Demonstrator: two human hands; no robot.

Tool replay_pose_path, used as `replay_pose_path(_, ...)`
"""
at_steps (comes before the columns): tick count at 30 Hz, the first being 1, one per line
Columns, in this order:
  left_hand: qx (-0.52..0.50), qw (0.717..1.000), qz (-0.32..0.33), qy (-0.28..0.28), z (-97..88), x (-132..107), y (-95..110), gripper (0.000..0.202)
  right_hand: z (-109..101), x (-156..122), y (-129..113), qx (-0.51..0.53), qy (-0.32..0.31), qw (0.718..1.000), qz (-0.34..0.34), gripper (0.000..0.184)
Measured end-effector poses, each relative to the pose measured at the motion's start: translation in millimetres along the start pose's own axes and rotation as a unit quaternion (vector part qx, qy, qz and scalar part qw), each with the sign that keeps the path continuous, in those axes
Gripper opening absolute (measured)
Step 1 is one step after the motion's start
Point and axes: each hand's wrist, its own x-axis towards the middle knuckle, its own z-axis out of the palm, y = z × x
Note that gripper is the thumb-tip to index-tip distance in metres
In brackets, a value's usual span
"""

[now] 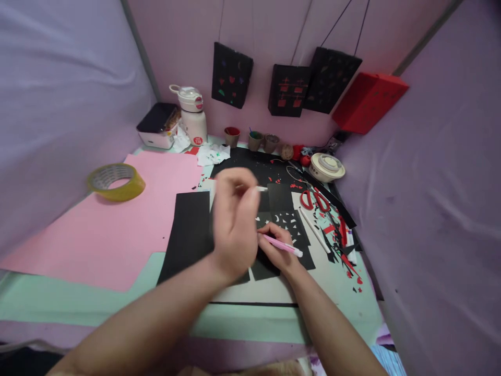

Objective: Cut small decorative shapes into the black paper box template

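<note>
My right hand (277, 249) is closed around a slim pink pen-like tool (282, 244) with a pale end. Its tip is hidden by my fingers, so its exact kind does not show. Under that hand lies a black paper sheet (270, 270) on a white board (274, 295). Cut-out shapes, including a crescent and triangles, show in the black cut paper (299, 235) just beyond. My left hand (237, 230) is raised over the work, blurred, with its fingers curled in; whatever they hold, if anything, is hidden. Another black sheet (183, 235) lies left of it.
A roll of yellow tape (116, 181) rests on pink paper (144, 219) at left. Red-handled scissors (315, 200), a white stick-like tool (315, 230) and paper scraps (344, 245) lie at right. Behind stand a bottle (193, 120) and small cups (255, 140). Black boxes (289, 91) hang above.
</note>
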Motion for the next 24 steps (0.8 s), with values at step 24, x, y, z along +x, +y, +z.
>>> replay_pose_path(24,0.276,0.782,0.031,-0.558,-60.0,17,-140,0.020,1,4,-10,-0.072,-0.012,0.996,-0.050,0.010)
